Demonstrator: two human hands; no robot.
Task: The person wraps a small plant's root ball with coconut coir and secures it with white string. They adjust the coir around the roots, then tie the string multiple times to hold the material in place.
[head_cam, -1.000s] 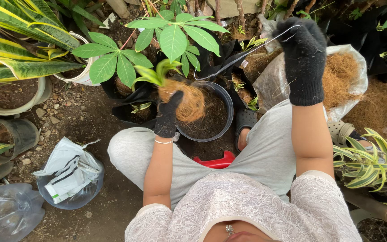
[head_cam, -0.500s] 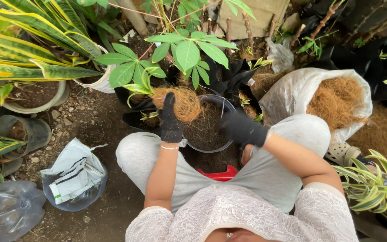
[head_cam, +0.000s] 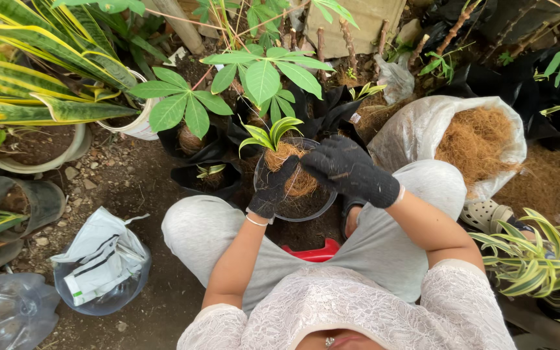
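Wrapping looks well under way: my left hand (head_cam: 272, 192) in its black glove is closed around the coconut-fibre ball (head_cam: 293, 174) at the base of a small striped-leaf plant (head_cam: 269, 133), holding it over the round pot (head_cam: 296, 210) between my knees. My right hand (head_cam: 348, 170), also gloved, curls over the ball's far side; I cannot tell whether it grips anything. I judge the ball is formed but not yet seated in the pot. A sack of loose fibre (head_cam: 478, 139) sits open at my right.
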